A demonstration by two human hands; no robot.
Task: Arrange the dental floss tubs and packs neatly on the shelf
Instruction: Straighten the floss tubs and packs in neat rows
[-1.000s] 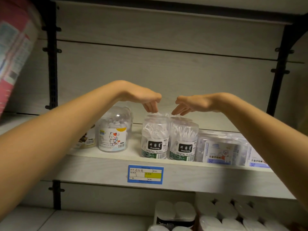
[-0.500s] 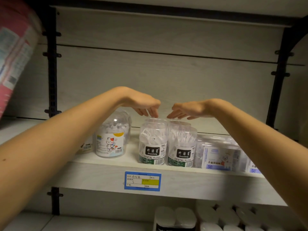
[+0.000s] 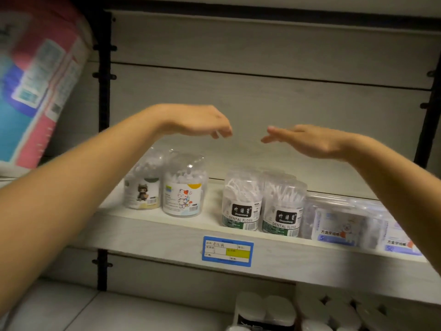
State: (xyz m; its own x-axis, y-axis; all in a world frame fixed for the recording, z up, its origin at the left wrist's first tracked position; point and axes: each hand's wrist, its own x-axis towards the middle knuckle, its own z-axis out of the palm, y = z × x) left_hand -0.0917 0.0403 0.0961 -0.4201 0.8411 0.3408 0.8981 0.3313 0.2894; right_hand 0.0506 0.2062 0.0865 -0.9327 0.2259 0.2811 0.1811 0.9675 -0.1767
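Nearest us, bottom of frame: lower shelf with white rolls (image 3: 265, 311), partly cut off. Above that, the shelf (image 3: 167, 240) front edge carries a blue price tag (image 3: 228, 251) with a yellow patch.

Our forearms come in from both lower corners. Left hand (image 3: 200, 121) and right hand (image 3: 303, 139) both hover above the tubs, palms down, holding nothing, not touching any product. Left fingers (image 3: 223, 133) loosely curled downward, slightly apart. Right fingers (image 3: 272, 134) extended toward the left hand, close together. Small gap between the two hands.

On the shelf, left to right: cat-label tub (image 3: 142, 187), then white-cat tub (image 3: 184, 189) just beside it, both upright. A gap, then two clear tubs marked DENTAL FLOSS: left floss tub (image 3: 241, 204) and right floss tub (image 3: 282, 209), side by side, touching or nearly so, labels facing us, near the front edge. More tubs sit behind them, detail unclear. Right of those, flat floss packs (image 3: 341, 220), with another one (image 3: 398, 240) at the far right, partly hidden by our right forearm.

Far left, a pink and blue package (image 3: 35, 87), blurred. Behind everything, pale back panel (image 3: 262, 103) with black uprights.
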